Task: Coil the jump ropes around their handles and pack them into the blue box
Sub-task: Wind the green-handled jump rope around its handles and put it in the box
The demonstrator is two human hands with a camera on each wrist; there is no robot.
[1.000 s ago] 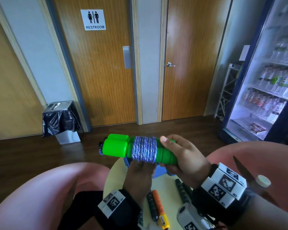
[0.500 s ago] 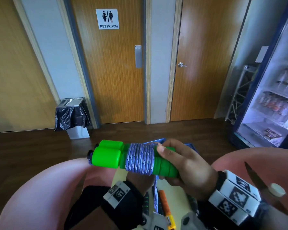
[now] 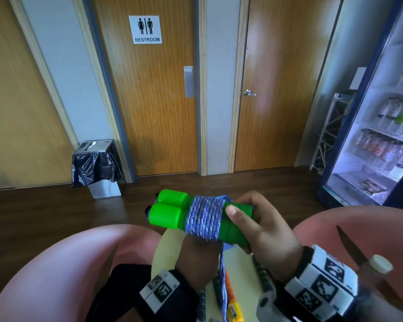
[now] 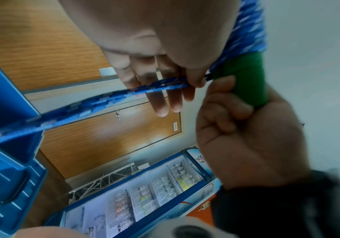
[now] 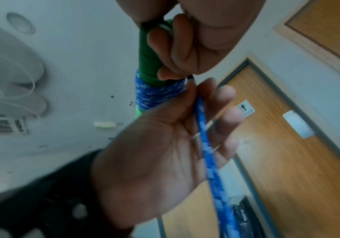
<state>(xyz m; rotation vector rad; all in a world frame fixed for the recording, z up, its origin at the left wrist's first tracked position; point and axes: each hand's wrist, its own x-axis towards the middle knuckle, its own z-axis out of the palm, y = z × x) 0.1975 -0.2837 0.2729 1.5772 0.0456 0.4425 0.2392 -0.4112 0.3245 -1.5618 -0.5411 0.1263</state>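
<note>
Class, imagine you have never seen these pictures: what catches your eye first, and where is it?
First, the bright green handles, side by side at the centre of the head view, bound by a coil of blue rope. The right hand grips their right end, while the left hand sits beneath, loose rope running past its fingers. Behind, a restroom sign hangs on a wooden door.
</note>
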